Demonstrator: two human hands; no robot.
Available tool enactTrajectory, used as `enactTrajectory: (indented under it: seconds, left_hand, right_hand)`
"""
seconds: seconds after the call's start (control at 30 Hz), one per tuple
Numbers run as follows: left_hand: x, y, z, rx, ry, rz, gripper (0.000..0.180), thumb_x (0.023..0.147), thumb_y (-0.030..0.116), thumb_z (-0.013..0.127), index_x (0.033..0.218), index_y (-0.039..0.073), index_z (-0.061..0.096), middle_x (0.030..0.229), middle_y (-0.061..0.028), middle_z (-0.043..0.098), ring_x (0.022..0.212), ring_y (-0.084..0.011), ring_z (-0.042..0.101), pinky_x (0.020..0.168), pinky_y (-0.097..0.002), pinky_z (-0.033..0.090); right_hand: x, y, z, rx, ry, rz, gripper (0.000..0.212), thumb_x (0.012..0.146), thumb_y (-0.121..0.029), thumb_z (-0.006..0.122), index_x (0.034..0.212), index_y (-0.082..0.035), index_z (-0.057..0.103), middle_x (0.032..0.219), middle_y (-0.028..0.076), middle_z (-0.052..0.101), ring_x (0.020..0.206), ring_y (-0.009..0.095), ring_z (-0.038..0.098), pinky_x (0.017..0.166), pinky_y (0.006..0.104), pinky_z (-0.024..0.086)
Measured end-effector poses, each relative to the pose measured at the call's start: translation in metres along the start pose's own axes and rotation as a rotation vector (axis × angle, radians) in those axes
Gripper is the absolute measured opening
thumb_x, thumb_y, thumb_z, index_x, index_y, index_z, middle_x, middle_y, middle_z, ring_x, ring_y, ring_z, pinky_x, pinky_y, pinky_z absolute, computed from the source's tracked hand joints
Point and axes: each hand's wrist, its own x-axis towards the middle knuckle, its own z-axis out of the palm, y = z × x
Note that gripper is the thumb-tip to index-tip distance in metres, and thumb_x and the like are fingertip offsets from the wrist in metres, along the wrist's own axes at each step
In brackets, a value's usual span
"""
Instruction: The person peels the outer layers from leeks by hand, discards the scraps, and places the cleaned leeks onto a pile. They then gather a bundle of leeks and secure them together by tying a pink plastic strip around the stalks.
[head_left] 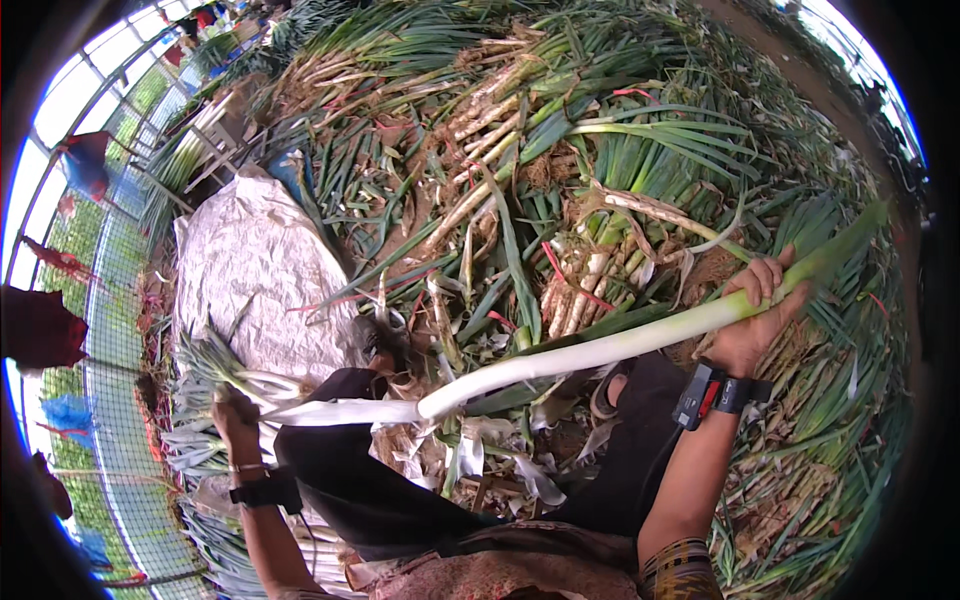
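Observation:
A long green onion [600, 349] slants across in front of me, its white shank toward the middle and its green top at the far right. My right hand [762, 308] is closed around it where white turns to green. From the shank's lower end a flatter white strip [345, 412], like a layer of its outer skin, stretches left. My left hand [236, 415] is closed on the far end of that strip. Just beyond my left hand lie several peeled green onions [255, 380] with white stems.
Heaped unpeeled green onions [490, 110], some tied with red bands, cover the ground ahead and to the right. A pale woven sheet [255, 260] is spread at the left, beside a netted fence [120, 400]. Stripped skins [540, 480] litter the ground between my legs.

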Motion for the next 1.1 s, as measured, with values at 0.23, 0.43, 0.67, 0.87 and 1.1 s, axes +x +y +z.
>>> enactTrajectory:
  seconds: [0.23,0.43,0.67,0.87,1.1]
  left_hand:
    - [-0.018,0.018,0.040,0.791,-0.380,0.380,0.047,0.078,0.005,0.056,0.122,0.002,0.042,0.118,-0.0109,0.048,0.077,-0.0126,0.054,0.069,-0.0245,0.045]
    - [-0.130,-0.007,0.187,0.549,-1.001,0.491,0.068,0.070,0.012,0.073,0.127,0.005,0.037,0.111,-0.0074,0.055,0.097,-0.0172,0.052,0.081,-0.0297,0.044]
    - [-0.171,0.002,0.230,0.054,-0.934,-0.126,0.037,0.076,0.007,0.067,0.111,0.002,0.053,0.089,0.0000,0.058,0.075,-0.0056,0.052,0.065,-0.0190,0.044]
    - [-0.191,0.022,0.231,-0.091,-1.125,-0.215,0.057,0.074,0.022,0.070,0.120,0.002,0.044,0.092,0.0006,0.057,0.065,-0.0024,0.047,0.054,-0.0165,0.038]
    - [-0.233,0.002,0.182,-0.080,-0.964,-0.070,0.058,0.081,0.025,0.063,0.127,0.003,0.036,0.079,0.0040,0.049,0.056,-0.0018,0.036,0.050,-0.0159,0.029]
  right_hand:
    - [-0.011,-0.007,0.002,-0.253,0.166,-0.105,0.037,0.085,-0.035,0.053,0.113,-0.012,0.045,0.072,0.000,0.037,0.062,0.011,0.036,0.050,0.0225,0.036]
    - [-0.016,-0.007,0.072,-0.320,0.111,-0.061,0.022,0.089,-0.031,0.047,0.089,-0.009,0.043,0.069,0.000,0.034,0.060,0.011,0.035,0.051,0.0232,0.035]
    - [-0.020,0.014,0.190,-0.396,-0.102,-0.036,0.027,0.088,-0.027,0.050,0.103,-0.006,0.046,0.079,0.005,0.048,0.060,0.012,0.043,0.049,0.0228,0.040]
    - [-0.006,0.035,0.184,-0.520,-0.234,0.024,0.015,0.086,-0.019,0.054,0.095,-0.008,0.048,0.062,-0.003,0.038,0.048,0.006,0.036,0.039,0.0201,0.032]
    - [0.020,0.068,0.129,-0.763,0.201,0.219,0.018,0.082,-0.019,0.060,0.077,-0.012,0.043,0.056,-0.005,0.038,0.043,0.006,0.034,0.038,0.0198,0.031]
